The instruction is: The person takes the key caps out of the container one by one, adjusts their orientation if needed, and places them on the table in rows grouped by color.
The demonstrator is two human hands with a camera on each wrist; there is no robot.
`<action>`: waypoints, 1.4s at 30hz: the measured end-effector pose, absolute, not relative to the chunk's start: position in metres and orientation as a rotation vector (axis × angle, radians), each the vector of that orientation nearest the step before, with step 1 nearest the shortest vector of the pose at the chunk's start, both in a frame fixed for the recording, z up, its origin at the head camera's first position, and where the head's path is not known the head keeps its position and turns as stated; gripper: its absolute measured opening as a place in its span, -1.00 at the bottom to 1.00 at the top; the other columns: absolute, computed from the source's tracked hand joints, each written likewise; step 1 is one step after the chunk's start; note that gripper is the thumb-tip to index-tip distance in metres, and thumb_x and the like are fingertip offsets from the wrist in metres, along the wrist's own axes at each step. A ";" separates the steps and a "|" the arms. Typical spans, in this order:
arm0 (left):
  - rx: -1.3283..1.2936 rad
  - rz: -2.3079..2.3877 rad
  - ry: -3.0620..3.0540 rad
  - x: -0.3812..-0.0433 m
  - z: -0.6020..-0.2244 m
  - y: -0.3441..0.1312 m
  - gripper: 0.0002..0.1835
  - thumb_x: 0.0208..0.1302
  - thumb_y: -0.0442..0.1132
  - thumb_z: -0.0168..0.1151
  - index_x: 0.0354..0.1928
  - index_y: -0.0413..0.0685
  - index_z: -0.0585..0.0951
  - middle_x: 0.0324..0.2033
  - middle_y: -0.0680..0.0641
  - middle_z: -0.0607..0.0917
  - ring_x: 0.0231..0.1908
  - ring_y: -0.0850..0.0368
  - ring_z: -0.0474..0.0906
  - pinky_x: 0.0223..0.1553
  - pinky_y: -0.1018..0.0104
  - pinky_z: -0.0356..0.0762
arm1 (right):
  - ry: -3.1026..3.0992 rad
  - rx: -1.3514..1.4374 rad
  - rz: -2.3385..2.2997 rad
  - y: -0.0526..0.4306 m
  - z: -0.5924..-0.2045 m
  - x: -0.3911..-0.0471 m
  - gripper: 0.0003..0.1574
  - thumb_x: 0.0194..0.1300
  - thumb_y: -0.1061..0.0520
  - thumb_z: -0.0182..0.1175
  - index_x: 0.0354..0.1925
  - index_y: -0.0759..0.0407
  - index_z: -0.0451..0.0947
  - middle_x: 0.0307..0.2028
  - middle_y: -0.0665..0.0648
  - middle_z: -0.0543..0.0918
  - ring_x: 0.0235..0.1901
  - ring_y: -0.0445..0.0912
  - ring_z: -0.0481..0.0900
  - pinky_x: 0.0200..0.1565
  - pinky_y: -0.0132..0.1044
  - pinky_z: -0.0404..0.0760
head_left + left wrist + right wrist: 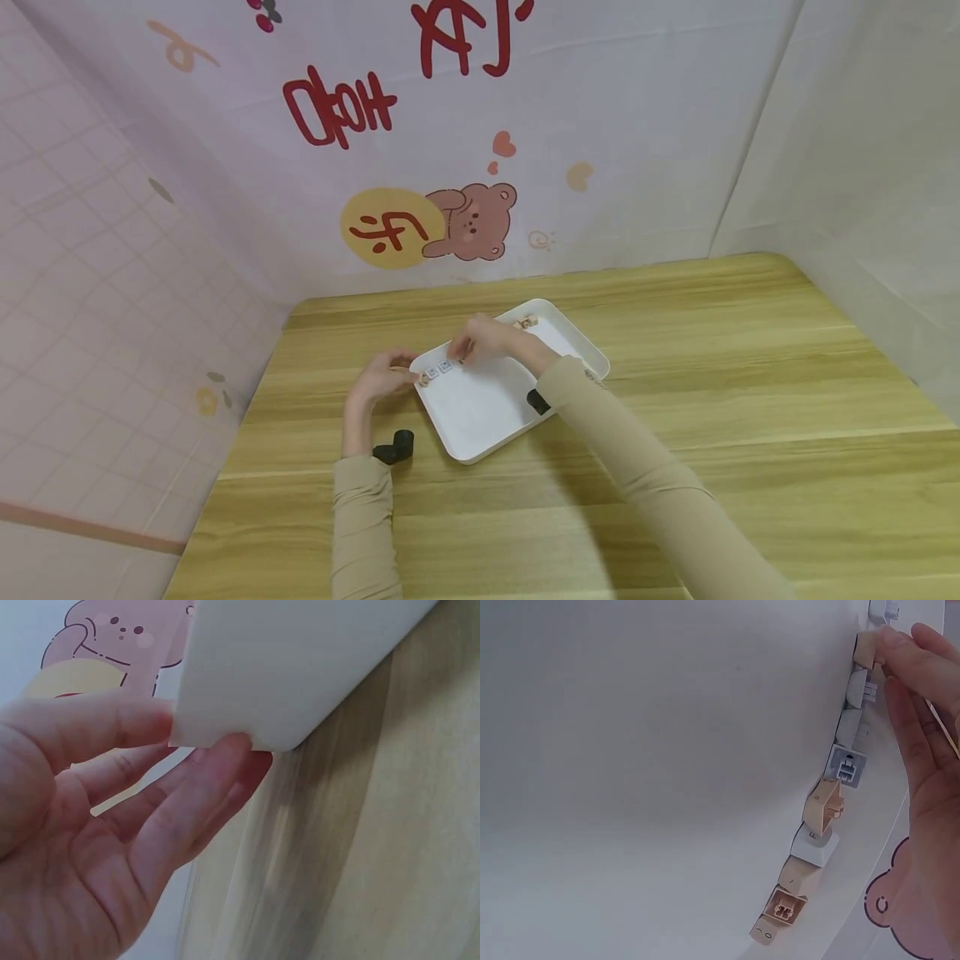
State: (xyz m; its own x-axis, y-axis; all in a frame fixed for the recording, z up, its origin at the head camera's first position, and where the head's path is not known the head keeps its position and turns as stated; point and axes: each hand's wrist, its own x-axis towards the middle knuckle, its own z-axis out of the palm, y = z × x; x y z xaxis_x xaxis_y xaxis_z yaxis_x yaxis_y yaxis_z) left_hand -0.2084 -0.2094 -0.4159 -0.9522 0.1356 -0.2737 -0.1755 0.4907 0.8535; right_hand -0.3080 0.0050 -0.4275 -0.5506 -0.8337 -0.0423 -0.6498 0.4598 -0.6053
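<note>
A white tray (480, 425) lies at a slant on the wooden table. My left hand (384, 379) holds its left corner, with fingertips against the rim and outer wall (247, 682) in the left wrist view. Over the tray's far side, my right hand (483, 333) pinches a beige keycap (865, 649) standing in a row along the wall. Several white and beige keycaps make up that row, some turned with their stems showing, such as a grey-white keycap (847, 766) and an orange-beige keycap (785, 906). The right hand covers part of the row in the head view.
More beige keycaps (528, 322) sit near the tray's far right corner. Black wrist devices show beside the left wrist (397, 448) and right cuff (537, 402). A printed cloth (637, 150) hangs behind the wooden table (750, 400).
</note>
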 end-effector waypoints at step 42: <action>-0.122 1.375 2.504 -0.210 -0.413 -0.205 -0.62 0.27 -0.45 0.12 0.12 -0.43 0.48 0.05 -0.43 0.57 -0.01 -0.15 0.60 0.00 0.16 0.65 | 2.305 -1.174 -0.886 0.019 -0.415 -0.304 -0.81 0.16 0.33 0.24 -0.23 0.23 0.70 -0.05 0.15 0.68 0.04 -0.04 0.58 0.07 -0.34 0.61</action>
